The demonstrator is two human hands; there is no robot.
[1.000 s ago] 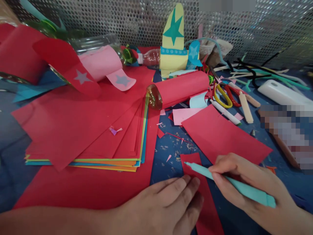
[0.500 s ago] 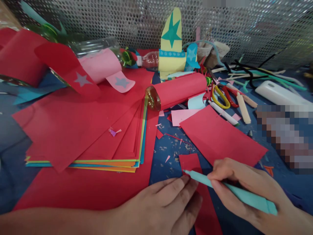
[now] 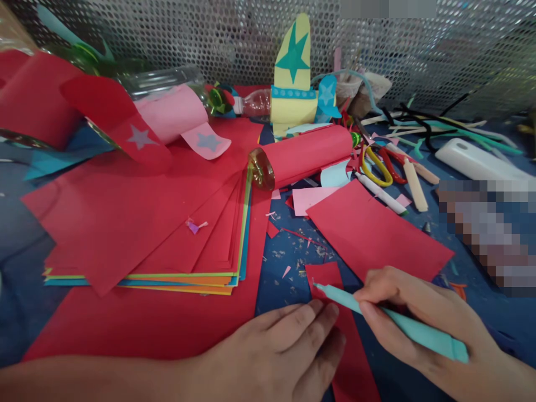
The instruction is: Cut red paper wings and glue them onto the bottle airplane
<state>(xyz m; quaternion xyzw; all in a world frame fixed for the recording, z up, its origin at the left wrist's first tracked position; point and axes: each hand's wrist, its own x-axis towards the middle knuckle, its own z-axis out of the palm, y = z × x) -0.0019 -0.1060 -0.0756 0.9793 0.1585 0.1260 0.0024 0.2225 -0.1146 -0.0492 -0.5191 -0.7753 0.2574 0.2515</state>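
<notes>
A narrow strip of red paper lies on the blue table in front of me. My left hand rests flat across it, fingers stretched out and pressing near its far end. In my right hand I grip a light turquoise marker like a pen. Its tip touches or hovers just over the strip, near the far left corner, where a small faint mark shows. Beyond my right hand lies a larger red paper sheet.
At left is a stack of coloured paper. Behind it lie a red-wrapped bottle, a pink-wrapped bottle and a yellow paper rocket. Scissors, a white marker and a white glue gun or similar tool lie right.
The marker tip has moved slightly up toward the strip's far end, and a small mark now shows there. My right hand shifted a little with it; my left hand stayed put.
</notes>
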